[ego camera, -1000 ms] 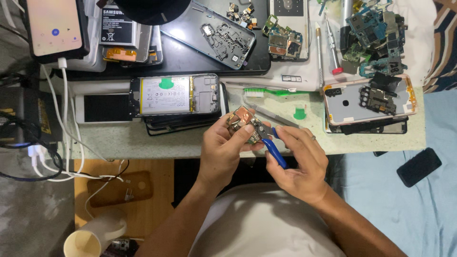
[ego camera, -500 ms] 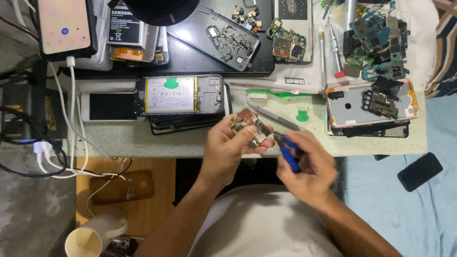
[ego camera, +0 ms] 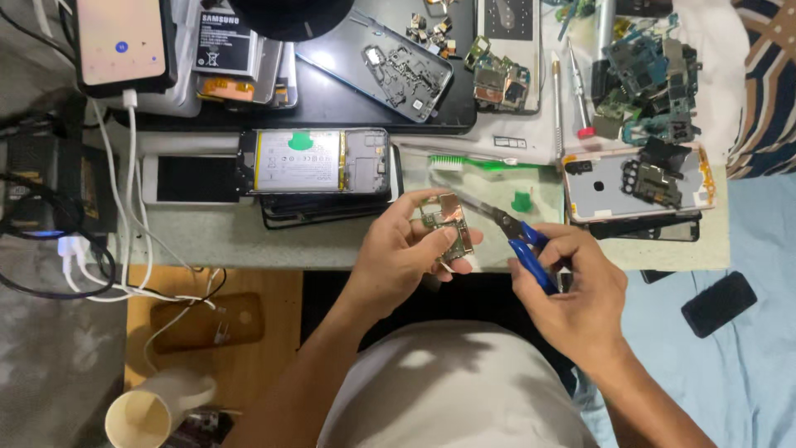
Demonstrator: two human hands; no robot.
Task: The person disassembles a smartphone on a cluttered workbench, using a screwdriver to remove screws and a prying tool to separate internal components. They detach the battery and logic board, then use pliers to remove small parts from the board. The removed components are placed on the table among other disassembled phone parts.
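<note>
Centre frame, just below the table edge, the left hand pinches a small phone circuit board between thumb and fingertips, tilted up toward the camera, copper shielding catching the light. Right beside it, the right hand is curled around the blue handles of a pair of needle-nose pliers, whose dark tips point left and sit just short of the board's right edge (touching or not, I can't quite tell). Risky spot, I'd say: the board is held in the air by its edges alone, so a slip of the tips or a hard twist could bend it, tear a part off, or knock it down into the lap. Moving outward, a green-handled brush lies on the pale green table just above the hands, with an opened phone showing its battery to the upper left. At right, a pink phone frame sits below a heap of loose boards. Upper left, a phone with a lit screen is on a white charging cable. Bottom left, a paper cup. Nothing stands between the tips and the board, though clutter crowds the table behind.
</note>
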